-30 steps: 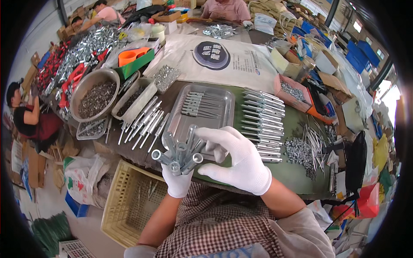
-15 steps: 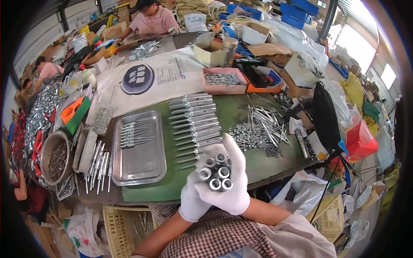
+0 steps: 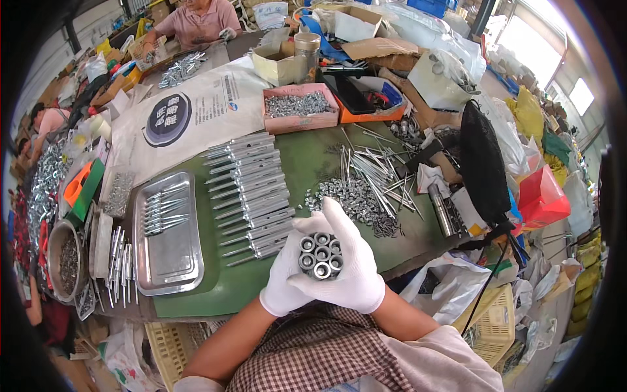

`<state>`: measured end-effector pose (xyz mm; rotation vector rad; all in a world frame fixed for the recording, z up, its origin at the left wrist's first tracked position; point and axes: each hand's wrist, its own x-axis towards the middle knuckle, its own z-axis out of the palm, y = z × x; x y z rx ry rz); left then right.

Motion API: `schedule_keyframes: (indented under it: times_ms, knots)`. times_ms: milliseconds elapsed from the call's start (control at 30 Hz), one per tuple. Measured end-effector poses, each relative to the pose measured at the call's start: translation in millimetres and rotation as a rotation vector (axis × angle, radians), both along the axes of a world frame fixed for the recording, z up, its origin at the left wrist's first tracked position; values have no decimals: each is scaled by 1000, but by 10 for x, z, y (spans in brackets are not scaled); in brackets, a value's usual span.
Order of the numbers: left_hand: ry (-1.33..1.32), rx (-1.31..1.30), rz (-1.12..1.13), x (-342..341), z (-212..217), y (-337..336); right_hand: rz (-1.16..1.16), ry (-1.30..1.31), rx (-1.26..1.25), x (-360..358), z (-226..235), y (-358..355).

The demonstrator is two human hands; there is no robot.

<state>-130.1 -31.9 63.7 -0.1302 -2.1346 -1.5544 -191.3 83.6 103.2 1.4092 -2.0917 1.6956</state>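
Both of my hands wear white gloves and are wrapped around one bundle of short silvery metal tubes (image 3: 321,255). The tubes stand packed side by side, their round open ends facing up; their lower parts are hidden by the gloves. My left hand (image 3: 282,279) grips the bundle from the left. My right hand (image 3: 358,271) closes around its right side, with a thumb across the front. Just beyond, a row of metal rods with sleeves (image 3: 251,196) lies on the green mat (image 3: 202,287). Loose small metal nuts (image 3: 353,206) are heaped past my fingertips.
A steel tray (image 3: 168,261) with several pointed rods sits on the left, near a bowl of small parts (image 3: 67,264). Thin rods (image 3: 379,176) lie at right. A pink box of fittings (image 3: 300,108) stands farther back. Across the table is another person (image 3: 199,26).
The tubes, loosely spread before, now sit in a tight round cluster, with my hands pressed closer around them. The whole view has shifted, so the table's things appear farther left.
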Motion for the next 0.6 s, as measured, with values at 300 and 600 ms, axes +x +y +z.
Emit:
schedule_keyframes:
  times_ms: [300, 600]
  knots:
    - [84, -561, 149, -172, 499, -345, 142, 34, -95, -310, 251, -107]
    - [-232, -1062, 182, -775, 466, -1121, 70, -542, -185, -831, -355, -1054]
